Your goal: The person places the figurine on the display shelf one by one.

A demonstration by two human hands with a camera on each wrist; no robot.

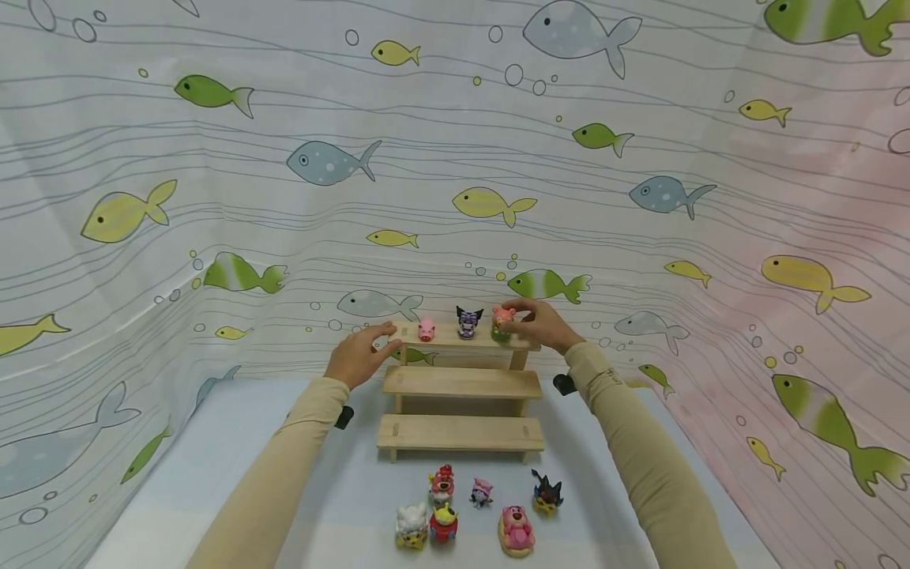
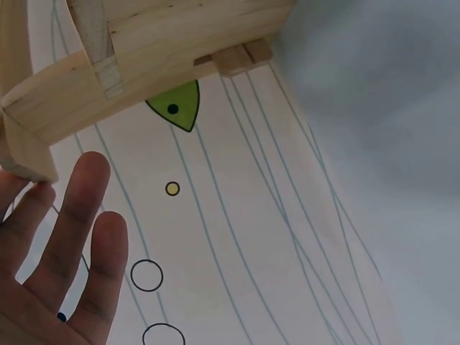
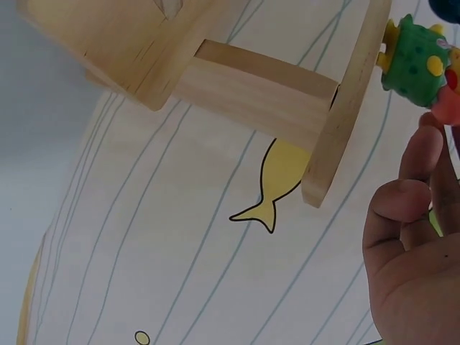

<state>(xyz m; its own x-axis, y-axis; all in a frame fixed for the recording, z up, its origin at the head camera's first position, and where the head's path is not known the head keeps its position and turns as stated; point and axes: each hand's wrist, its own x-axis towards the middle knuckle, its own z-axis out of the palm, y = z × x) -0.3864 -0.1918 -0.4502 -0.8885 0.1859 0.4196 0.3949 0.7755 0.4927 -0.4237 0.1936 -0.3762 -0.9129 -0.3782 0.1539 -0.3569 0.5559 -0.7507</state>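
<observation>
One right hand pinches the head of a green-bodied toy, feet on the top shelf just below, where a dragging release might tip it into the dark toy beside the grip, the left hand being spread well leftward.

A small figurine with a pink head and green, yellow-spotted body stands upright near the right end of the top step of a pale wooden three-step stand, yellow feet against the board.
</observation>
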